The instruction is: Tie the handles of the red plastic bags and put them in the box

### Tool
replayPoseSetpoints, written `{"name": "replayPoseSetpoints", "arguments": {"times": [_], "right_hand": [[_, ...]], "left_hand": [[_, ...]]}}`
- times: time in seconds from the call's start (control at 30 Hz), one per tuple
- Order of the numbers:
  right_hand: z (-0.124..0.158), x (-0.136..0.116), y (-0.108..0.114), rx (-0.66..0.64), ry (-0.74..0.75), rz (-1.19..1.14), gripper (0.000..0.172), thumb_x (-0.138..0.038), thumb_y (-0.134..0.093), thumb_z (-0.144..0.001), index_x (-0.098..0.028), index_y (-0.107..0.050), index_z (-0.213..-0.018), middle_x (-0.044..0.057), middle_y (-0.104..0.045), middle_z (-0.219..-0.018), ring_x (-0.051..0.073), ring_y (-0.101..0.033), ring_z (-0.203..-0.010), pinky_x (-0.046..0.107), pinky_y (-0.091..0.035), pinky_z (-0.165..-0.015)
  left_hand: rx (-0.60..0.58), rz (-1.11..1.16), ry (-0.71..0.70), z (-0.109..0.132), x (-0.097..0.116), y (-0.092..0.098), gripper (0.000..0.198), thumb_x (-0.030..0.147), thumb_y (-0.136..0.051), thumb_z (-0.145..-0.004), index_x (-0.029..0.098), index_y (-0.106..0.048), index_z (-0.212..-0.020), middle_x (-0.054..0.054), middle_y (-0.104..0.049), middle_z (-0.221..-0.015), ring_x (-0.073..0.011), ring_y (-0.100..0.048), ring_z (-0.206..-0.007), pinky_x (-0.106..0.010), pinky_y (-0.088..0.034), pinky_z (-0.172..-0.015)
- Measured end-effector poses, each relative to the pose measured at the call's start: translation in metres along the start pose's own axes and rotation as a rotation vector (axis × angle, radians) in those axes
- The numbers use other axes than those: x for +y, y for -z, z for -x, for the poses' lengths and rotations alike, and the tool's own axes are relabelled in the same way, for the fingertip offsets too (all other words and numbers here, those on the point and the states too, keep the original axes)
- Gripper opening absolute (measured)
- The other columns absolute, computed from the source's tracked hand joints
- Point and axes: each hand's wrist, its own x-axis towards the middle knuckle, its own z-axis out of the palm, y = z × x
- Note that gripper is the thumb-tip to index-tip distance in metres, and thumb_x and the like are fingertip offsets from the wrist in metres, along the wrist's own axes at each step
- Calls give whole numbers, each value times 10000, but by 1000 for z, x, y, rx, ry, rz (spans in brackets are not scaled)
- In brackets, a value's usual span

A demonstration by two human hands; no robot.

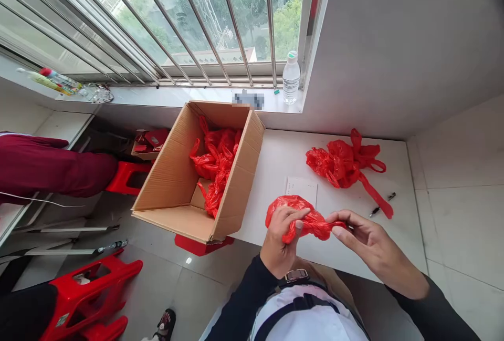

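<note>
A bunched red plastic bag [289,205] is held over the near part of the white table, its contents hidden. My left hand [280,238] is closed around the bag's body, thumb and fingers pressing into it. With thumb and fingertips, my right hand [366,244] pinches the bag's twisted end. Beyond my hands, more crumpled red plastic bags [342,162] lie on the table with their handles spread out. Left of them stands an open cardboard box [240,188] holding several red bags [218,159].
A paper sheet [301,188] and a pen [382,205] lie on the table [271,159]. On the windowsill stands a water bottle [291,78]. Red stools [94,288] are on the floor at left. A person in a maroon garment [55,167] is at the far left.
</note>
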Motion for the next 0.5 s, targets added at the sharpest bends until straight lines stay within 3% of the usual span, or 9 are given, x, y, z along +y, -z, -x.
{"name": "replayPoseSetpoints", "arguments": {"times": [0.23,0.43,0.5], "right_hand": [[-8,3,-5,-139,6,-217,216,-454,-564,-962,-262,-654,-1001,3,-548,-878,144,-488,-769,258,-444,-699],[-19,7,-28,8,-1,-402,175,-411,-682,-883,-249,-630,-843,-5,-506,-822,114,-435,-671,216,-425,-597],[-25,4,-40,43,54,-360,163,-413,-669,-892,-257,-642,-853,1,-525,-827,122,-458,-686,221,-444,-615]], "left_hand": [[-1,-40,-11,9,-4,12,364,300,-410,-1024,242,-644,-1296,-98,-670,-1128,-221,-578,-1079,-415,-466,-973],[145,-251,-43,22,0,50,378,206,-439,-1010,274,-601,-1345,-60,-646,-1300,-220,-484,-1288,-467,-333,-1155],[191,-256,-41,24,3,66,392,196,-408,-1018,268,-586,-1360,-56,-625,-1352,-220,-459,-1341,-472,-333,-1167]]}}
